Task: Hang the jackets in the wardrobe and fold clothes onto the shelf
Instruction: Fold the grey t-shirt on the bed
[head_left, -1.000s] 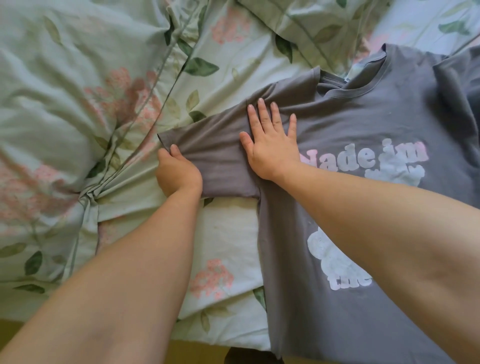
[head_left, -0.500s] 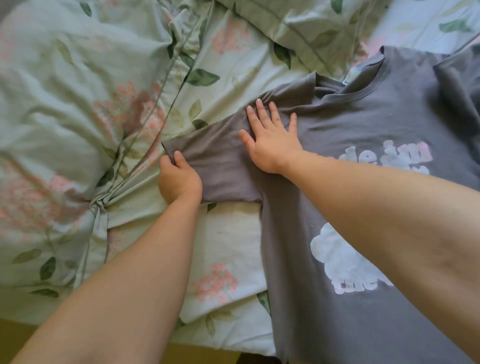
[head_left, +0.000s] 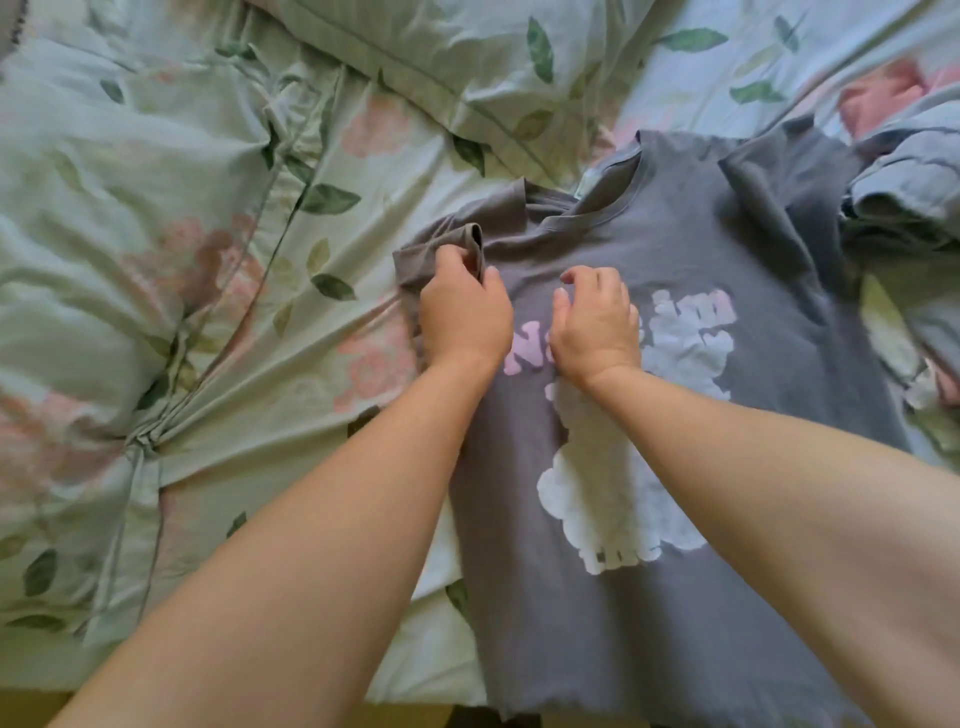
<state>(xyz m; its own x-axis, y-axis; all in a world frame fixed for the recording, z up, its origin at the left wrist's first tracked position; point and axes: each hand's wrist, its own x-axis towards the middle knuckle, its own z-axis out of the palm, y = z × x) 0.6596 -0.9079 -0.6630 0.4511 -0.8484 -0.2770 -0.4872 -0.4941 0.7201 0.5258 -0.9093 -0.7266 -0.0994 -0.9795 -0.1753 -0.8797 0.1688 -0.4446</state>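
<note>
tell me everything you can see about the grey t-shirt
The t-shirt is dark grey soft knit, face up on the floral sheet, ribbed collar away from the camera, hem at the bed's near edge. Its chest bears puffy pink and white lettering above a white cloud-like print. The left hand grips one sleeve, drawn in over the chest; the right hand rests on the lettering, fingers loosely curled. The other sleeve lies folded inward.

Head-worn view down onto bed (head_left: 156, 249), seemingly close.
</note>
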